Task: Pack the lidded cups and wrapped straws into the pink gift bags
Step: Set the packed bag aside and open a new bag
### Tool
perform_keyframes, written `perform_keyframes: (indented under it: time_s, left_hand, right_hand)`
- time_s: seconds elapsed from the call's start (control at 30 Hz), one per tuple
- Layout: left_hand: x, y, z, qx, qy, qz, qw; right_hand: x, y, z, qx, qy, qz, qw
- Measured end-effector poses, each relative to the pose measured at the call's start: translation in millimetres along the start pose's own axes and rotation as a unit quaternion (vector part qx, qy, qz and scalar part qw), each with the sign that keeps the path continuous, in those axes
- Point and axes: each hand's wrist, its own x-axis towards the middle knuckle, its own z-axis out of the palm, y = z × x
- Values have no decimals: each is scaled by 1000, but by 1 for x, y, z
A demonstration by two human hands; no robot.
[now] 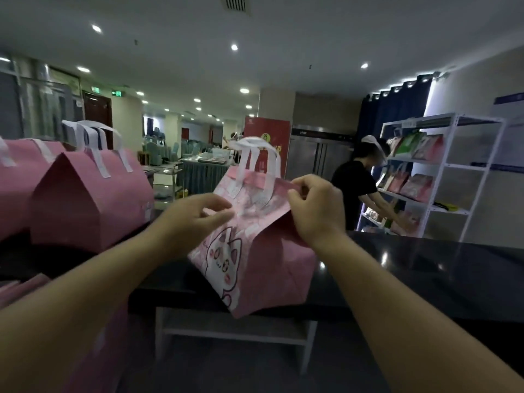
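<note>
the person's two bare arms reach out from the near edge. the left hand (198, 219) is a little to the left. its thumb and fingers are partly closed and pinch the front of the pink gift bag (255, 268) near the top. the right hand (314, 211) is curled tight and holds the bag's top edge on the right side. between the hands, the top of the bag looks folded nearly shut.

the bag has a white cat picture on the front. it stands tilted on the near edge of the black counter (425, 268), and its bottom corner hangs a bit over the edge. its white handles (255, 160) stick up just past the hands. no cups or straws can be seen, so it is hard to tell if the bag is full.

the step looks like closing the top. to do it well, the person should pull both sides even, press the fold flat, and keep the bag upright so things inside do not tip. pushing it back onto the counter would help too.

to the left, closed pink bags (88, 199) stand in a row with pointed tops.

far to the right, another person (354, 188) in a black shirt leans at a white shelf (442, 177) that holds more bags.
</note>
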Motion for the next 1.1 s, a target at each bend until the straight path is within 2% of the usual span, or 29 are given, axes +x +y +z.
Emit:
perform_keyframes:
  time_s: [0.1, 0.2, 0.23, 0.33, 0.43, 0.6, 0.7, 0.9, 1.0, 1.1]
  left_hand:
    - [-2, -11, 32, 35, -59, -54, 996]
    - [-1, -27, 49, 77, -42, -70, 994]
    - [-2, -31, 50, 66, -30, -78, 994]
    - [-5, -44, 49, 45, -13, -104, 993]
    - [-10, -52, 47, 3, -8, -138, 990]
    - [-16, -60, 40, 18, 94, -155, 983]
    - [-16, -73, 25, 43, 121, -178, 976]
    - [3, -111, -22, 158, 92, -202, 962]
    - [13, -134, -49, 185, 61, -209, 958]
    - [18, -155, -66, 190, 65, -214, 956]
  right_hand:
    - [-6, 9, 20, 68, -60, 35, 995]
    - [-8, 20, 25, 176, -152, 36, 972]
    - [-9, 26, 25, 185, -181, 27, 966]
    - [-19, 45, 27, 111, -245, 9, 963]
    - [-33, 53, 38, 112, -304, 59, 944]
    - [-45, 39, 70, 90, -253, 54, 962]
    - [-44, 19, 95, 41, -239, 45, 969]
    - [-37, -30, 149, 0, -267, 53, 962]
    - [-32, -51, 175, 34, -277, 98, 955]
    - [-26, -69, 201, 27, -275, 111, 955]
